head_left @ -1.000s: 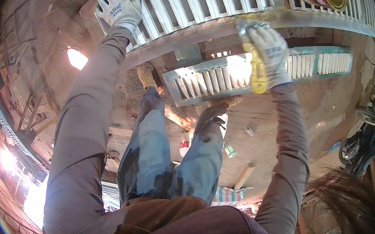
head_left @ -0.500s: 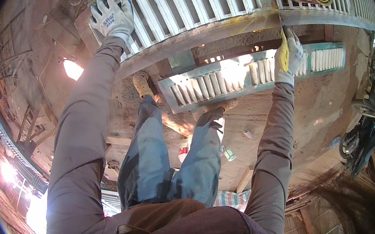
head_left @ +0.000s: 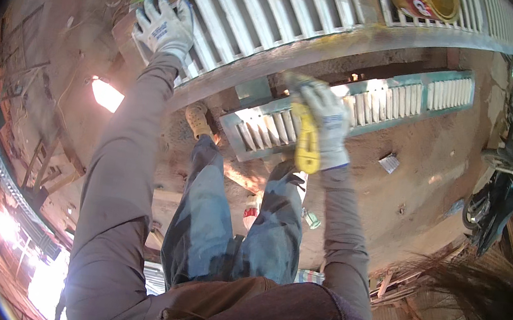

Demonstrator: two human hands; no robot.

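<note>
A long wooden louvred shutter panel point(head_left: 346, 36) with white slats crosses the far side. My left hand point(head_left: 165, 31), in a white and blue work glove, lies on its left end with fingers spread. My right hand point(head_left: 330, 121), gloved alike, is closed round a yellow-handled tool point(head_left: 308, 142). The tool's far end is smeared by motion, so its kind and whether it touches the panel's near edge cannot be told. Below my right hand a second louvred panel point(head_left: 454, 94), teal-framed with pale slats, lies lower down near my feet.
A red and yellow tub point(head_left: 423, 3) sits on the upper panel at the far right. Parked motorbikes point(head_left: 496, 193) stand along the right. A paper scrap point(head_left: 389, 163) and a green-and-clear item point(head_left: 311, 219) lie on the dirt floor. Wooden frames point(head_left: 47, 168) lean at the left.
My right hand has swung left and nearer to me with the yellow-handled tool, away from the panel's right part. My left hand stays spread on the panel's left end.
</note>
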